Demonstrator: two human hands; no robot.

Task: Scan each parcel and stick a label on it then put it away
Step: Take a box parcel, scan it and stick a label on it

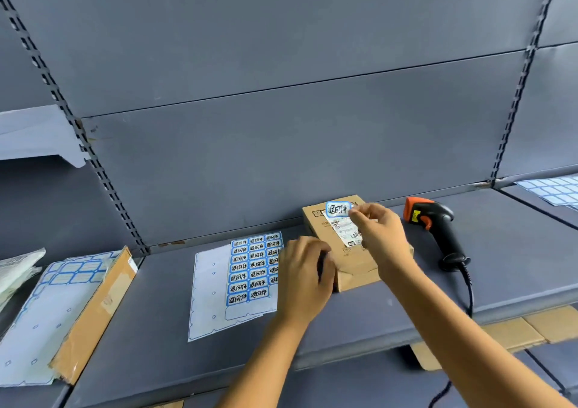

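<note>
On a grey metal shelf [516, 267], seen from the head camera, a flat cardboard parcel [353, 267] lies near the back panel, between a label sheet [250, 270] on its left and a handheld scanner [438, 223] on its right. The right hand [380, 232] reaches over the parcel; thumb and forefinger pinch the right edge of a blue-bordered label [336, 210] at the parcel's far end, just above a white shipping label [344, 229]. The left hand [308, 277] sits at the parcel's near-left edge, fingers curled close together over that side, partly covering the sheet's right column. The sheet lies apart from the shelf's front lip, with bare shelf around its near corner. The scanner lies on its side, well clear of the parcel, its coiled cord dropping over the front edge. Bare shelf runs between the sheet and a cardboard piece [93, 310] at the far left, which bears another sheet.
</note>
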